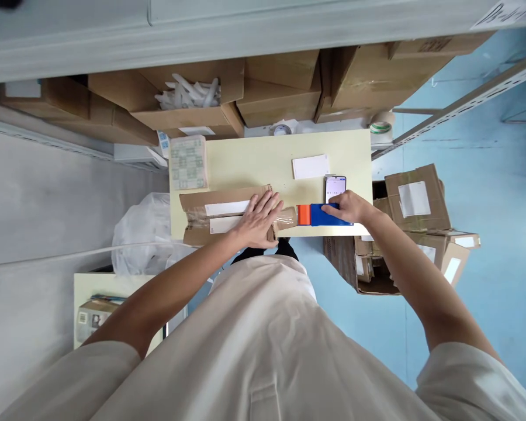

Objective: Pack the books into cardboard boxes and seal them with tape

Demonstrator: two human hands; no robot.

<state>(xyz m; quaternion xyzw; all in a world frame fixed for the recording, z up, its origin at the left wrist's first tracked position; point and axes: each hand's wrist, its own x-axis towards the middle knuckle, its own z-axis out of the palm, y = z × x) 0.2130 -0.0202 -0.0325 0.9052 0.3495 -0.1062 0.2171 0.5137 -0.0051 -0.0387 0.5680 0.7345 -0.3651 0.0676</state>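
Observation:
A flat cardboard parcel (210, 213) with white labels lies on the pale yellow table (263, 158) near its front edge. My left hand (259, 218) presses flat on the parcel's right end, fingers spread. My right hand (349, 206) grips a blue and orange tape dispenser (318, 214) just right of the parcel, and a strip of clear tape runs from it across the parcel's end. A phone (335, 186) with a lit screen lies just behind my right hand.
A white card (310, 166) and a stack of printed sheets (187, 162) lie on the table. Cardboard boxes line the back, one holding white tubes (190, 93). A tape roll (380, 127) sits at the back right corner. More boxes (414, 204) stand on the floor at right; a plastic bag (142, 231) at left.

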